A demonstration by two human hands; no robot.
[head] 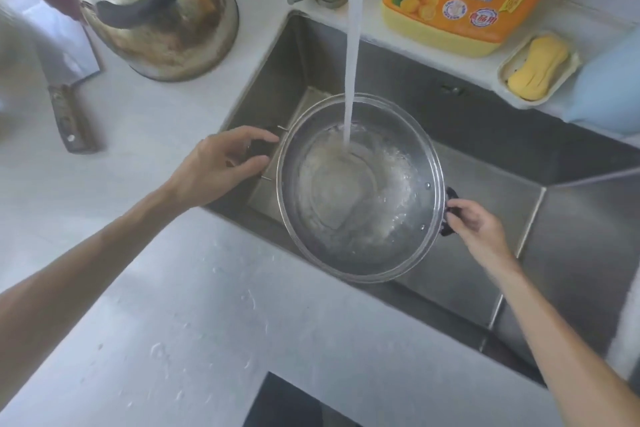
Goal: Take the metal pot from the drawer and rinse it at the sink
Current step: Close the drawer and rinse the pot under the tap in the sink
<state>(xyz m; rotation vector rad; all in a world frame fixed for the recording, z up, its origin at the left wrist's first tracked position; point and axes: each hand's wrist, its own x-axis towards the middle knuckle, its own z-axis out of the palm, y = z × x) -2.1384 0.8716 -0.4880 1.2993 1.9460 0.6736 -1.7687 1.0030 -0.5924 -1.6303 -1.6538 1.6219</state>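
In the head view the round shiny metal pot [360, 187] is already out of the drawer and sits in the steel sink [485, 121], the white stream of tap water [351, 55] pouring into it, so I judge rinsing is underway; swirling and emptying remain. The left hand [214, 166] curls its fingers [258, 139] around the black side handle. The right hand [479, 224] pinches the opposite handle between fingertips, both arms outstretched over the white bench [180, 305].

A pale grey desk [194, 322] spotted with water drops runs along the near side; a worn steel kettle [156, 10] and a cleaver [65, 80] sit at the far left; soft daylight, no hard shadows.
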